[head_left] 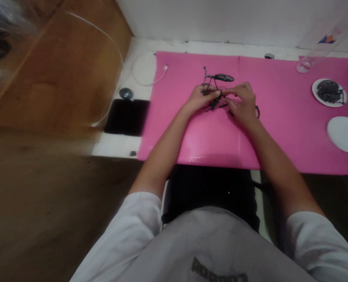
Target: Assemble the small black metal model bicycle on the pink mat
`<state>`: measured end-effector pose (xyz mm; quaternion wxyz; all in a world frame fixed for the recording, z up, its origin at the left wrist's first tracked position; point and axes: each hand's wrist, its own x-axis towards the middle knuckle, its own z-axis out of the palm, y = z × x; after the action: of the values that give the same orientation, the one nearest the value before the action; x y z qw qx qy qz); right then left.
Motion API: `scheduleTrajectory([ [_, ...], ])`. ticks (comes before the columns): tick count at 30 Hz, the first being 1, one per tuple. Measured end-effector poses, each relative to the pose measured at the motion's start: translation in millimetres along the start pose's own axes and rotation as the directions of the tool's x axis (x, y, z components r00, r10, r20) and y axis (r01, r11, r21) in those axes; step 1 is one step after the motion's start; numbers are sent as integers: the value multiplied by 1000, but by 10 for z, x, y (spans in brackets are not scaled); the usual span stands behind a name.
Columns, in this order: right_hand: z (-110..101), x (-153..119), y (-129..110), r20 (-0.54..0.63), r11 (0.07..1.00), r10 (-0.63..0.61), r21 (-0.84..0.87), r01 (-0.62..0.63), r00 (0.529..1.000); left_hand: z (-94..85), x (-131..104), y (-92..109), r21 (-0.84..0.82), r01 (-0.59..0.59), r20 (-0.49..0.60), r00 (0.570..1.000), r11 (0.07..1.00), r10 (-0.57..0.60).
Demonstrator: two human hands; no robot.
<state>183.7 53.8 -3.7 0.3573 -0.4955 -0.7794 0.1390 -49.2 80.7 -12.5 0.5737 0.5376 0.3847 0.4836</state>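
- Pinching the frame of a small black model bicycle between thumb and fingers, the left hand has a narrow, closed hold.
- Close to it on the right, the right hand brings thumb and forefinger nearly together at the model; whether a tiny part sits between those tips, I cannot tell.
- Beneath both hands, the model is near the middle of the pink mat, one dark, elongated part pointing to the far side.
- Just right of the right hand, a black ring shows, partly covered by that hand.
- Farther right, a white plate bears a heap of black parts; a second white plate lies nearer.
- At the far right stands a clear container.
- On the left, a white cable curls onto the mat, and a flat black object lies on the white table beside a dark round object.
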Motion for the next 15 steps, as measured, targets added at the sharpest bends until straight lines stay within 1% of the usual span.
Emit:
scheduleTrajectory([
  [4,4,-1,-6,13,1000,-1,-4,1,1000,5,-9,15,-20,29,-4,1000,999,-29],
  [7,-14,-4,-61,22,1000,-18,18,18,1000,10,-6,1,-6,20,-10,1000,1000,-20],
  [10,-47,13,-46,10,998,-44,47,44,999,32,6,-38,-15,11,-66,998,1000,-12],
  [12,-58,42,64,-6,998,-40,41,40,999,53,19,-70,-53,8,-136,991,999,-15],
  [14,-46,77,249,2,1000,-16,-14,16,1000,68,33,-101,-88,-5,-194,981,996,-12],
  [15,-29,93,355,10,999,-25,-48,25,1000,72,39,-113,-100,-12,-211,977,995,-9],
])
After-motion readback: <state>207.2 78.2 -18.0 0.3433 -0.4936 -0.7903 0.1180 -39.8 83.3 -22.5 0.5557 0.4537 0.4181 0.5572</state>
